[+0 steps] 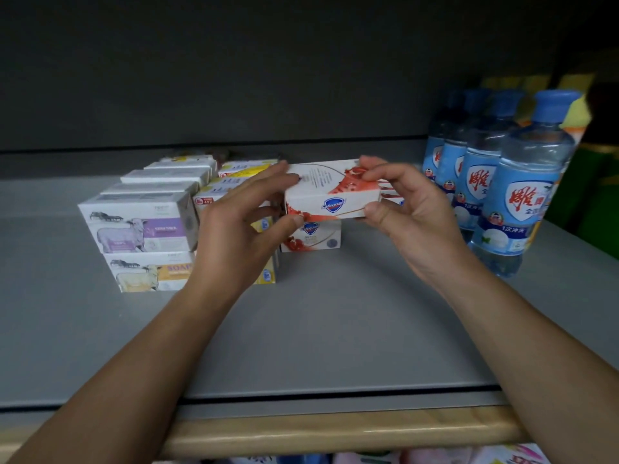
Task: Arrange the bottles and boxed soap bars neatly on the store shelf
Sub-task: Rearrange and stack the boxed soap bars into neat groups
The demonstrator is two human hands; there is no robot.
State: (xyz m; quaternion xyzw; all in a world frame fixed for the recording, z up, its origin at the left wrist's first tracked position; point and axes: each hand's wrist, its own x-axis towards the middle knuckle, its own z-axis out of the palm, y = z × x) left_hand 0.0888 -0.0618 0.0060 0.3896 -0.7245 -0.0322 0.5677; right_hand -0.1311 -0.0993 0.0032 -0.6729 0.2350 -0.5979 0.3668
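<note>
Placement step: red-and-white soap box (330,192) pinched at both ends by left hand (239,229) and right hand (407,212), hovering over matching box (311,236) on shelf (335,313); lower square, edges flush.

Dim, soft-focus view with wide-angle bending at edges; light perhaps from above.
</note>
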